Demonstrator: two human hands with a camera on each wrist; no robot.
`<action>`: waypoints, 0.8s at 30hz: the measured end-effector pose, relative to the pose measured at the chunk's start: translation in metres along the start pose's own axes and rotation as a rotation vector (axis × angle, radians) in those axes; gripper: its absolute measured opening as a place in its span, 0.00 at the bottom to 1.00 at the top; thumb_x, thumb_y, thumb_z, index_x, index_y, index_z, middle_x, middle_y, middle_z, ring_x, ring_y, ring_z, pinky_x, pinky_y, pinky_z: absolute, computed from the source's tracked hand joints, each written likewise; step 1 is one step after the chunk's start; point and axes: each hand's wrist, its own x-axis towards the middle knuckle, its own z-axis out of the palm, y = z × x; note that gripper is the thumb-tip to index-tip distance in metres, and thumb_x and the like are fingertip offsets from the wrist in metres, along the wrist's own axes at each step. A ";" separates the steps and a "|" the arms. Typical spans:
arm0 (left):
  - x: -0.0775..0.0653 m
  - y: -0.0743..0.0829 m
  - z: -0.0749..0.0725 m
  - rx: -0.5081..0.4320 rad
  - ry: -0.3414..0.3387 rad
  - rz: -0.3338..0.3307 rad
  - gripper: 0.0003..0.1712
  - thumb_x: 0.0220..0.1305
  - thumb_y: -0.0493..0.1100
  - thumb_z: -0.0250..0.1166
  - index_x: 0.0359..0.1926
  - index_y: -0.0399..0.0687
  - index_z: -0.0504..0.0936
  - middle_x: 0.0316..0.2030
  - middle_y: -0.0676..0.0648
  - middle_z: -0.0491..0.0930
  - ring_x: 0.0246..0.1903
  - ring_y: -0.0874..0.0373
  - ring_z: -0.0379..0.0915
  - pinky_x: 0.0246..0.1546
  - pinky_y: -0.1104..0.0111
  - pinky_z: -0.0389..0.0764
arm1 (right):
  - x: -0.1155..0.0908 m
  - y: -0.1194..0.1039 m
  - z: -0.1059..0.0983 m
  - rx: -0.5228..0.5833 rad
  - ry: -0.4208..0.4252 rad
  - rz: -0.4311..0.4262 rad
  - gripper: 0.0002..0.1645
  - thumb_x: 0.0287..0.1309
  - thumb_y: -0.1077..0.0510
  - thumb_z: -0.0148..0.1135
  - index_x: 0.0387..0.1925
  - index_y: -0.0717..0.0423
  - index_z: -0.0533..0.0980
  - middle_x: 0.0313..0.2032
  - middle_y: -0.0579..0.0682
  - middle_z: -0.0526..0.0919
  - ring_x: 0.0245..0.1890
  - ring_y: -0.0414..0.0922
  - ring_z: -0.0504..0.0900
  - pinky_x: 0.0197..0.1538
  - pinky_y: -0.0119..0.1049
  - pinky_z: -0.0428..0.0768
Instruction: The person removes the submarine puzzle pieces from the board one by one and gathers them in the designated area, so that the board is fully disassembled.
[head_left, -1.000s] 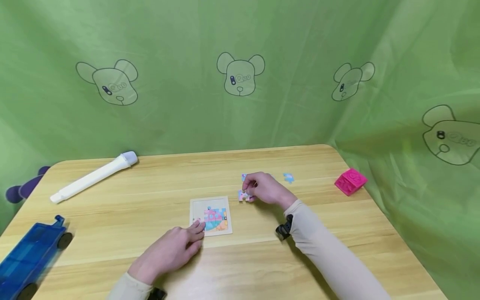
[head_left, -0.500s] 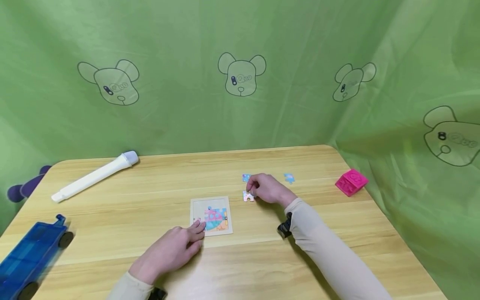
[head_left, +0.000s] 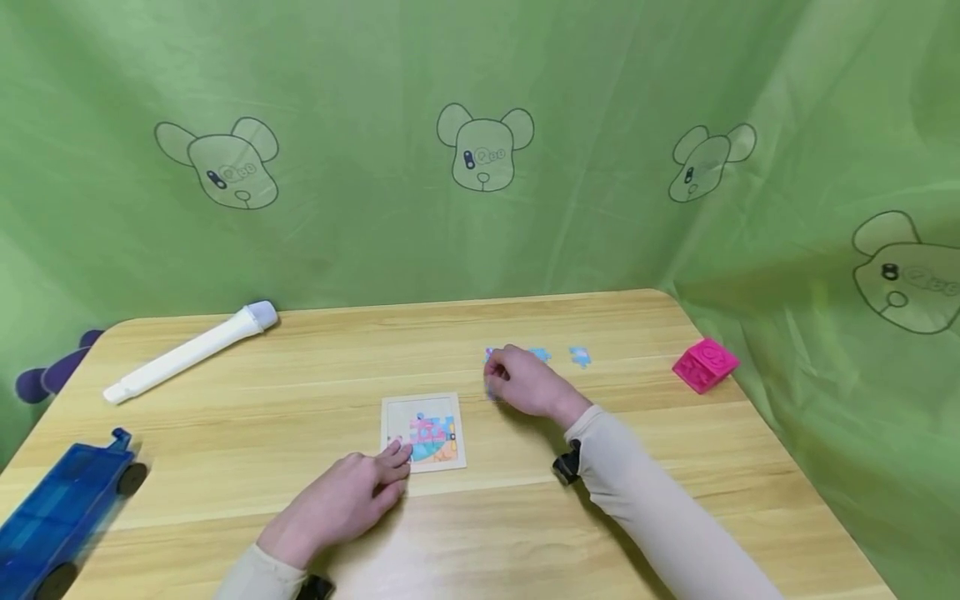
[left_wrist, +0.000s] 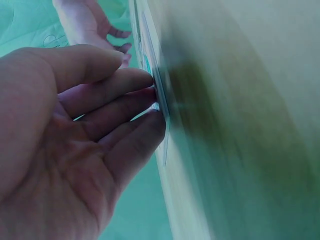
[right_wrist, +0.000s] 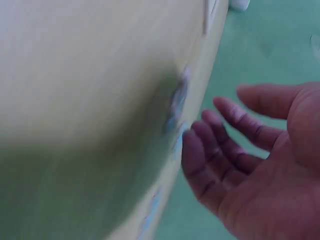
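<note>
Puzzle pieces (head_left: 581,357), two o'clock from the tray (head_left: 461,442): you're apparently sorting, right hand (head_left: 527,381) loosely spread, left hand (head_left: 345,500) relaxed; next calls for pinching.

Right hand (head_left: 528,382) had shifted slightly left and nearer to person since half second earlier. Pink-and-white puzzle piece (head_left: 491,393) near its fingertips, plainly visible before, had become mostly hidden. Far-left puzzle piece (head_left: 489,352), seen whole earlier, was now partly covered. Blue puzzle piece (head_left: 540,354), previously hidden, had appeared beyond knuckles.
</note>
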 end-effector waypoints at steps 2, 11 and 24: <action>0.000 0.000 0.000 0.001 0.000 0.004 0.19 0.71 0.39 0.59 0.57 0.33 0.79 0.64 0.40 0.70 0.65 0.46 0.63 0.62 0.50 0.66 | -0.003 -0.009 0.004 -0.021 -0.026 -0.057 0.04 0.66 0.61 0.59 0.39 0.57 0.78 0.35 0.47 0.75 0.42 0.48 0.77 0.48 0.40 0.77; 0.001 -0.001 0.000 0.022 0.000 0.026 0.19 0.71 0.39 0.59 0.58 0.34 0.79 0.63 0.39 0.70 0.65 0.46 0.64 0.61 0.51 0.68 | -0.009 -0.041 0.022 -0.127 -0.164 -0.189 0.11 0.66 0.55 0.62 0.47 0.54 0.78 0.38 0.42 0.74 0.36 0.39 0.74 0.43 0.34 0.77; 0.000 -0.003 0.002 0.060 0.007 0.060 0.19 0.70 0.39 0.60 0.57 0.33 0.79 0.63 0.40 0.71 0.64 0.45 0.64 0.60 0.51 0.70 | 0.001 -0.066 0.043 -0.170 -0.213 -0.198 0.19 0.65 0.55 0.64 0.55 0.56 0.78 0.43 0.45 0.74 0.37 0.39 0.74 0.48 0.32 0.76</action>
